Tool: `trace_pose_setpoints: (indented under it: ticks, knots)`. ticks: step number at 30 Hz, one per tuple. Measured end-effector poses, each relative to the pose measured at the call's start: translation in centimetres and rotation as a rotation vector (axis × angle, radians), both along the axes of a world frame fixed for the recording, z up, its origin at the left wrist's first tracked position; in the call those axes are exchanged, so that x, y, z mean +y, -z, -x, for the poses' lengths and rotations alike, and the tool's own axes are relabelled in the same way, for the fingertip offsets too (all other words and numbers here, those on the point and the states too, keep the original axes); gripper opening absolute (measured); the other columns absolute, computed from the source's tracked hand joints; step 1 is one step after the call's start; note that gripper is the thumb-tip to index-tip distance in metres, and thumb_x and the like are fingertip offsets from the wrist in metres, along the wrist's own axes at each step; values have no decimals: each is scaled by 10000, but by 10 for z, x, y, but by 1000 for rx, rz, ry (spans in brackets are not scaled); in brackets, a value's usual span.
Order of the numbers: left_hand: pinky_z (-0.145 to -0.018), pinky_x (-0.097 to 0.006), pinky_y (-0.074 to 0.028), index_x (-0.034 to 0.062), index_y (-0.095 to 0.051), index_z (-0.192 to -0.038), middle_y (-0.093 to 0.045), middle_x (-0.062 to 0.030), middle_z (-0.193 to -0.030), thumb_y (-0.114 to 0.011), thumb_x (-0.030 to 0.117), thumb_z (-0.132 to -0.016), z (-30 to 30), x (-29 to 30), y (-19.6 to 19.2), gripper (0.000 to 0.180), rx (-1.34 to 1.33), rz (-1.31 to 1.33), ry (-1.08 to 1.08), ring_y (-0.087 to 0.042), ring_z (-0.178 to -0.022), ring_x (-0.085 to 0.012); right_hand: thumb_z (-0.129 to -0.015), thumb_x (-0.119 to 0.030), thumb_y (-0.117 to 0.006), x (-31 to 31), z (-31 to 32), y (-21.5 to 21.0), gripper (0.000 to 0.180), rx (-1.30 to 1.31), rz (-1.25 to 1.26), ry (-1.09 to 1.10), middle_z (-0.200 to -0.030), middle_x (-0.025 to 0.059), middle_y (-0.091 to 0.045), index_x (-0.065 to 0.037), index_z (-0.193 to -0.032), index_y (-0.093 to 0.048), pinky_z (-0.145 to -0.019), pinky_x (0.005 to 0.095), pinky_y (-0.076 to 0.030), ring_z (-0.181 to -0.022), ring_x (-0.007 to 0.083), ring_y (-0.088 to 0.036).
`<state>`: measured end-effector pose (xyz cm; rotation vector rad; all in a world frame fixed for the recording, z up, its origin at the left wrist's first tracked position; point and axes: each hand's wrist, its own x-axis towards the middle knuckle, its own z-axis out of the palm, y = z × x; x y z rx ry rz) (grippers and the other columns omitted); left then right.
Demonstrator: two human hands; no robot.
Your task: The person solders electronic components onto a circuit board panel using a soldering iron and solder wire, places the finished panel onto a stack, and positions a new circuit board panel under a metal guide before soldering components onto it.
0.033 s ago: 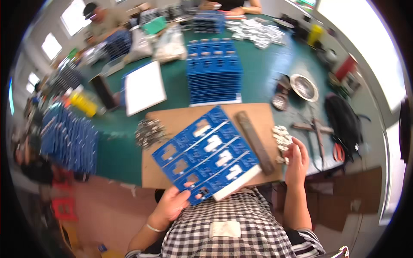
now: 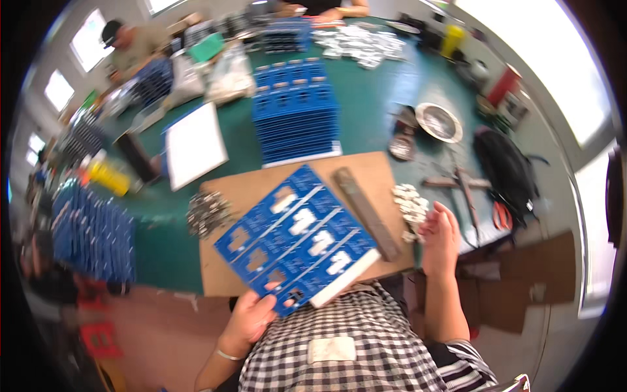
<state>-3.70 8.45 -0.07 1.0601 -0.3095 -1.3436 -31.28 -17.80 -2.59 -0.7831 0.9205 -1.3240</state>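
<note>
My left hand [image 2: 255,317] grips the lower corner of a blue circuit board panel [image 2: 271,225], thumb on top. The panel lies tilted over a brown board [image 2: 215,264], its near end reaching my checked apron. Several of its cutouts show white shapes and others show brown; a white strip runs along its lower right edge. My right hand [image 2: 442,242] is raised just right of a pile of small white parts [image 2: 410,204]. Its fingers are loosely bent and apart, with nothing plainly seen in them. Between panel and pile lies a dark flat bar [image 2: 367,214].
Small metal parts [image 2: 208,212] are heaped left of the panel. Behind stand a stack of blue panels [image 2: 297,121] and a white sheet [image 2: 196,147]. A metal bowl [image 2: 439,123], pliers [image 2: 501,215] and a black bag [image 2: 503,166] lie right. Two people sit across the table.
The whole view has shifted, so the table appears farther left. My right hand is a little farther from the white parts. My left hand keeps its hold on the panel.
</note>
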Motion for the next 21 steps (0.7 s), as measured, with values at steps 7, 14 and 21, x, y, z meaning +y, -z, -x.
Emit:
trace_pose_setpoints:
  ticks: [7, 14, 21]
  knots:
    - [-464, -191, -371, 115, -579, -1280, -690, -188, -1021, -486, 145, -1051, -9, -24, 1, 249, -79, 54, 130, -434, -486, -45, -995, -336, -599, -33, 51, 33, 349, -739, -216, 237, -1187, 162, -647, -99, -1243, -538, -778, 315, -611, -912, 242, -682]
    - [-641, -230, -488, 58, -593, -1267, -652, -173, -1166, -473, 16, -1021, 5, -20, -2, 277, -54, -2, 93, -661, -890, -167, -1007, -207, -575, -100, 67, 55, 300, -996, -158, 232, -1100, 239, -680, 73, -1114, -598, -799, 310, -614, -922, 249, -697]
    - [-943, -329, -526, -37, -577, -1294, -642, -118, -1225, -534, 42, -1017, 12, -17, -3, 291, -346, 12, 92, -645, -1056, -183, -1019, -260, -575, -16, 49, 17, 170, -404, 230, 132, -829, 14, -610, -97, -976, -549, -527, 214, -422, -628, 92, -520]
